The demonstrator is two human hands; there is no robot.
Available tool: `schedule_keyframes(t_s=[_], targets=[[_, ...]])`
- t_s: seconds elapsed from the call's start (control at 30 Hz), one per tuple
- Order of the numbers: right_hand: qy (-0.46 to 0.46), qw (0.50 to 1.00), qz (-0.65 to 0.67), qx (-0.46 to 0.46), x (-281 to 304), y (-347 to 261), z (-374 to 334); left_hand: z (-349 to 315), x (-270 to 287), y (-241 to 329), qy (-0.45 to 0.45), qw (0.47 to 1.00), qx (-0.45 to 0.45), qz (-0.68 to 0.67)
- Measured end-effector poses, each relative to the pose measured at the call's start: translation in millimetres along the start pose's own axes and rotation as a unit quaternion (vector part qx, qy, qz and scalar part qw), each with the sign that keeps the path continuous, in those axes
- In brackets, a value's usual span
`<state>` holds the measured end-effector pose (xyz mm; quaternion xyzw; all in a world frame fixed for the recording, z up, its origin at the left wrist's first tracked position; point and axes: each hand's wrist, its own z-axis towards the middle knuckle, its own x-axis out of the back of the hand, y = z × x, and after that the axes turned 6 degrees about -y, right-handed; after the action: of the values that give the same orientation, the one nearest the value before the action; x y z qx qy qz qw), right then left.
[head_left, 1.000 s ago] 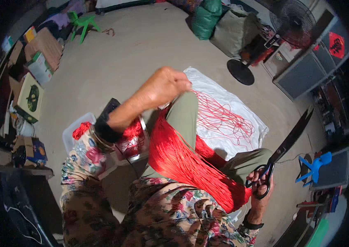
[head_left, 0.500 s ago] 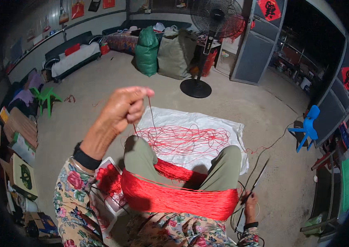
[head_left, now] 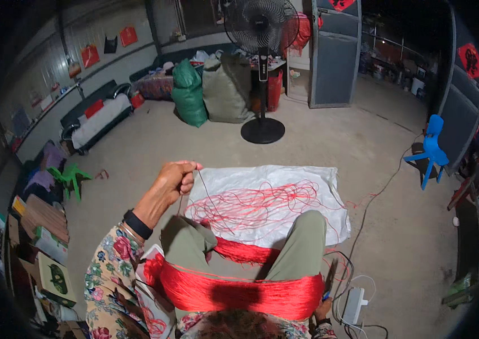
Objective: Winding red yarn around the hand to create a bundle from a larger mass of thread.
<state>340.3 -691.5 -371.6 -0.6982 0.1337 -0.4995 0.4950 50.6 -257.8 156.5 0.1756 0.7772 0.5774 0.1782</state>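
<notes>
My left hand [head_left: 174,182], raised above my left knee, pinches a thin red cord [head_left: 208,195] that hangs from the fingertips. A thick skein of red cord [head_left: 239,296] is stretched around both of my thighs, its far side showing between the legs. Low beside the skein's right end, my right hand [head_left: 323,308] is closed on a long, narrow dark tool [head_left: 330,276] that points away from me; its exact kind is unclear. Loose red loops [head_left: 262,203] spread over a white sheet [head_left: 239,175] on the floor ahead.
By my left leg stands a white box [head_left: 152,299] with red cord. A white power strip [head_left: 354,305] and cables lie on the right. Ahead stands a black fan [head_left: 262,131], with stuffed sacks [head_left: 225,93] behind it. Small chairs, blue [head_left: 432,148] and green [head_left: 71,178], stand at the sides.
My left hand has come down, still pinching the cord. My right hand has drawn in against the skein's right end, and its tool now points more straight ahead. The whole view has shifted.
</notes>
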Motion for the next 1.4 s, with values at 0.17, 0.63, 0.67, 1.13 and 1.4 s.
schedule_keyframes(t_s=[0.17, 0.63, 0.67, 1.13, 1.4], targets=[[0.028, 0.999, -0.004, 0.027, 3, -21, -19, -9, 2, 9, 0.028, 0.999, -0.015, 0.028], [0.014, 1.000, -0.010, -0.021, -15, -2, -41, 10, 16, 2, 0.043, 0.999, -0.010, 0.019], [0.015, 1.000, -0.013, -0.023, -17, -3, -40, 14, 16, 0, 0.038, 0.999, -0.007, 0.017], [-0.102, 0.991, -0.085, -0.010, 0, -24, 4, 3, 28, 1, 0.042, 0.999, -0.013, -0.017], [-0.148, 0.974, 0.164, 0.043, 71, -257, 165, -13, 22, 4, 0.000, 0.993, -0.073, -0.094]])
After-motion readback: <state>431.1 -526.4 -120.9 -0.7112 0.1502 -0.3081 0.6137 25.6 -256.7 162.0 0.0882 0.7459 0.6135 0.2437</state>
